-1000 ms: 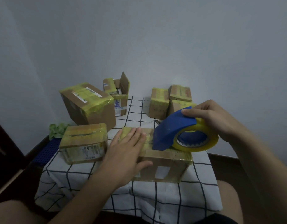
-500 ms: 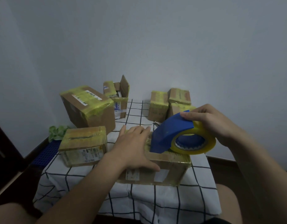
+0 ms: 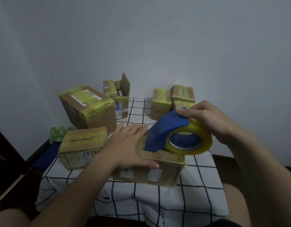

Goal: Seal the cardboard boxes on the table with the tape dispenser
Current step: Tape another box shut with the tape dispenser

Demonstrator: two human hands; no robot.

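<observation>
The cardboard box [image 3: 166, 171] lies along the table's [image 3: 200, 179] front edge. The left hand [image 3: 125, 148] presses flat on its top, fingers straight. The right hand [image 3: 205, 117] grips the tape dispenser [image 3: 167, 130], whose blue nose slants down onto the box top towards the left hand. The box's front labels cannot be read.

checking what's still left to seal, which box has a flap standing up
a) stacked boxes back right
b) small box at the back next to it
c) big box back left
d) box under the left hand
b, the small box at the back has a flap standing upright
</observation>
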